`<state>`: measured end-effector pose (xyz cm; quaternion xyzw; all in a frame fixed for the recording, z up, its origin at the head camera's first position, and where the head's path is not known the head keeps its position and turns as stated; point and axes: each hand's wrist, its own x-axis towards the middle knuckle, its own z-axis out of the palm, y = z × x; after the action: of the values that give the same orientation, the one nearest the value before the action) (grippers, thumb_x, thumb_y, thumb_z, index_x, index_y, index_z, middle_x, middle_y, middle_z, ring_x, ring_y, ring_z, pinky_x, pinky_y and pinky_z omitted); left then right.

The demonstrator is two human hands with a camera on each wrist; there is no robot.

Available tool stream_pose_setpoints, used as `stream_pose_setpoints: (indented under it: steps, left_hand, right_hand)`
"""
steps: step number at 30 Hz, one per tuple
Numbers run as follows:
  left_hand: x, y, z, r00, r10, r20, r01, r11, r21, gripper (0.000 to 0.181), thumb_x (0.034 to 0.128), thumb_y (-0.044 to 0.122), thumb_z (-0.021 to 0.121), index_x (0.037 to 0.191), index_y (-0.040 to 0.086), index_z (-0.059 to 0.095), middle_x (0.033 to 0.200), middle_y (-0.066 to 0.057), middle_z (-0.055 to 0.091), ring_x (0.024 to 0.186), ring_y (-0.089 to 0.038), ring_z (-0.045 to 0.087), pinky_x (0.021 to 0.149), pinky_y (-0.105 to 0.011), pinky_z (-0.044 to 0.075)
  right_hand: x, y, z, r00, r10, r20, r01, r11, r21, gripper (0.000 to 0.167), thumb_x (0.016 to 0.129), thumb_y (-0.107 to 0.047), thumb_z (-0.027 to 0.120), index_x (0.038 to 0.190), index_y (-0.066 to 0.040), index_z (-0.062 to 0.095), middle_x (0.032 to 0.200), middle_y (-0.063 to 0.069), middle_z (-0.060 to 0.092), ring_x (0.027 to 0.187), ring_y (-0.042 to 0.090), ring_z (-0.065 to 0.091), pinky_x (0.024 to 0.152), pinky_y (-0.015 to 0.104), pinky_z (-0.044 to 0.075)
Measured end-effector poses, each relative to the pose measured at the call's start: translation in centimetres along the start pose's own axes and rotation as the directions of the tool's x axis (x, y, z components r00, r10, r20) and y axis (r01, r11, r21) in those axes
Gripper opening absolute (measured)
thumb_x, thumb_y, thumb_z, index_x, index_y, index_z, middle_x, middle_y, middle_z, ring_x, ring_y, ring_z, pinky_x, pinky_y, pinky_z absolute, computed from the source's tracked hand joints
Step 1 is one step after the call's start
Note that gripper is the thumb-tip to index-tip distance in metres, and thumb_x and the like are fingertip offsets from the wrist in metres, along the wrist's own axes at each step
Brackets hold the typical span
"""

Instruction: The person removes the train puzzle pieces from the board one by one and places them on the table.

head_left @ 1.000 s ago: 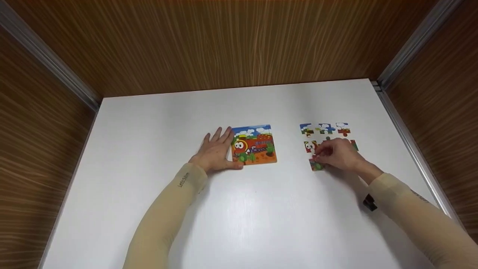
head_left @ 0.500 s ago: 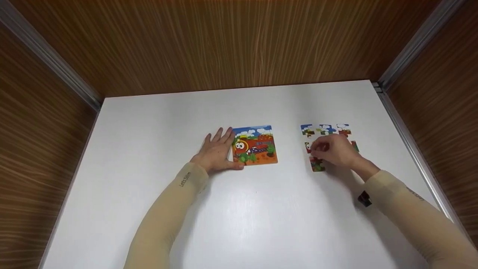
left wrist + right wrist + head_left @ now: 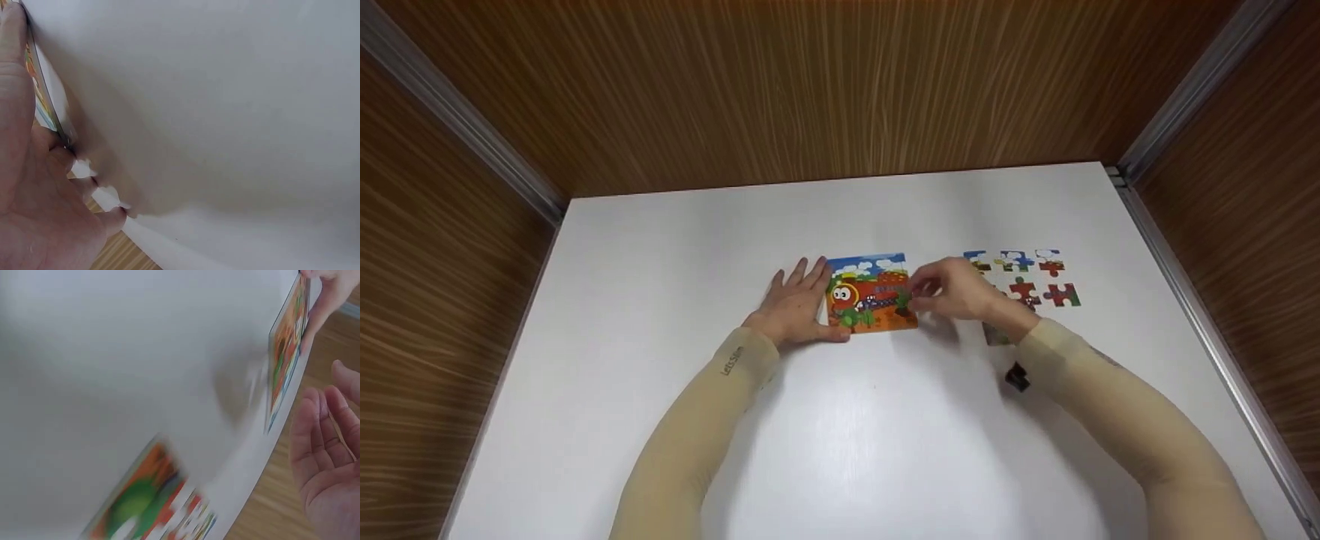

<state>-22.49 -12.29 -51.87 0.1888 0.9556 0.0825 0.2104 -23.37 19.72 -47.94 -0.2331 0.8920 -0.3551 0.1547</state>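
A square puzzle with a cartoon red train lies on the white table. Along its left edge rests my left hand, fingers spread; in the left wrist view this hand has its thumb at the edge of the puzzle. At the right edge is my right hand, thumb and fingers towards the picture. The right wrist view finds nothing between the fingers and thumb of that hand. Loose jigsaw pieces are laid out in rows to the right, some partly hidden by my right hand and wrist.
The white table stands against a wood-grain back panel, with similar panels at both sides. A small black object is at my right wrist. In the right wrist view, loose pieces look blurred.
My right hand has moved left from the loose pieces to the right edge of the train puzzle, uncovering several pieces. My left hand has stayed where it was.
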Motion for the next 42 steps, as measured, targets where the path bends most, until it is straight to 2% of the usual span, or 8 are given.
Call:
stream_pose_setpoints:
  steps: [3,7,11,19,27,33,36,42]
  left_hand:
    - [0.1,0.0,0.0,1.0,-0.003,0.002,0.003,1.0,0.01,0.139,0.088,0.093,0.066,0.182,0.014,0.002,0.193,-0.003,-0.007,0.18,-0.036,-0.006,0.144,-0.065,0.005]
    - [0.1,-0.1,0.0,1.0,0.0,0.0,0.0,1.0,0.014,0.139,0.0878,0.094,0.066,0.182,0.014,0.002,0.193,-0.004,-0.007,0.18,-0.036,-0.004,0.144,-0.066,0.006]
    - [0.1,-0.1,0.0,1.0,0.0,0.001,0.0,1.0,0.008,0.14,0.0874,0.094,0.066,0.182,0.014,0.002,0.193,-0.004,-0.006,0.18,-0.037,-0.004,0.144,-0.066,0.006]
    - [0.0,0.1,-0.1,1.0,0.008,-0.009,-0.008,1.0,0.026,0.138,0.0888,0.093,0.066,0.182,0.012,0.003,0.193,-0.006,-0.004,0.18,-0.037,-0.002,0.144,-0.066,0.008]
    - [0.0,0.1,-0.1,1.0,-0.008,0.004,0.008,0.999,0.047,0.139,0.0889,0.094,0.064,0.182,0.013,0.001,0.193,-0.005,-0.006,0.18,-0.037,-0.004,0.144,-0.065,0.008]
    - [0.0,0.0,0.0,1.0,-0.005,0.001,0.005,0.999,0.031,0.139,0.0885,0.095,0.064,0.182,0.014,0.0,0.193,-0.004,-0.007,0.18,-0.037,-0.004,0.144,-0.065,0.007]
    - [0.0,0.0,-0.1,1.0,0.0,0.002,0.0,1.0,0.031,0.139,0.0887,0.095,0.062,0.182,0.014,0.0,0.192,-0.004,-0.008,0.18,-0.037,-0.005,0.144,-0.066,0.007]
    - [0.1,0.0,0.0,1.0,0.002,0.008,-0.003,0.999,0.039,0.138,0.0894,0.095,0.061,0.182,0.014,-0.001,0.192,-0.004,-0.009,0.18,-0.037,-0.005,0.144,-0.066,0.008]
  right_hand:
    - [1.7,-0.7,1.0,0.998,-0.036,0.059,0.034,0.999,0.03,0.028,0.095,-0.007,0.086,0.122,-0.003,0.084,0.116,0.015,0.085,0.103,0.027,0.079,0.097,0.048,0.067]
    - [3.5,-1.2,2.1,0.988,-0.073,0.132,0.07,0.997,0.031,0.029,0.094,-0.007,0.089,0.122,-0.004,0.083,0.116,0.015,0.085,0.101,0.026,0.08,0.095,0.045,0.067]
    - [4.6,-1.2,2.9,0.982,-0.081,0.17,0.079,0.997,0.02,0.035,0.092,-0.008,0.092,0.125,-0.005,0.082,0.115,0.015,0.085,0.101,0.027,0.08,0.093,0.041,0.067]
    - [5.3,-1.0,3.8,0.979,-0.116,0.167,0.125,0.991,-0.043,0.041,0.089,-0.008,0.094,0.128,-0.007,0.083,0.115,0.012,0.085,0.103,0.027,0.08,0.094,0.043,0.068]
    - [5.3,-1.3,4.2,0.98,-0.116,0.162,0.127,0.99,-0.065,0.041,0.087,-0.006,0.093,0.127,-0.005,0.084,0.11,0.014,0.085,0.098,0.028,0.079,0.09,0.043,0.067]
    - [5.5,-1.1,4.6,0.983,-0.09,0.161,0.105,0.991,-0.085,0.045,0.09,-0.006,0.093,0.134,-0.009,0.082,0.127,0.012,0.084,0.111,0.03,0.078,0.101,0.047,0.065]
    - [5.3,-1.0,4.6,0.982,-0.115,0.15,0.128,0.988,-0.081,0.044,0.09,-0.005,0.092,0.133,-0.009,0.083,0.129,0.012,0.083,0.113,0.03,0.077,0.102,0.048,0.065]
    - [5.1,-0.7,4.7,0.977,-0.164,0.138,0.18,0.977,-0.116,0.04,0.09,-0.008,0.093,0.13,-0.01,0.085,0.121,0.012,0.082,0.109,0.029,0.072,0.099,0.044,0.061]
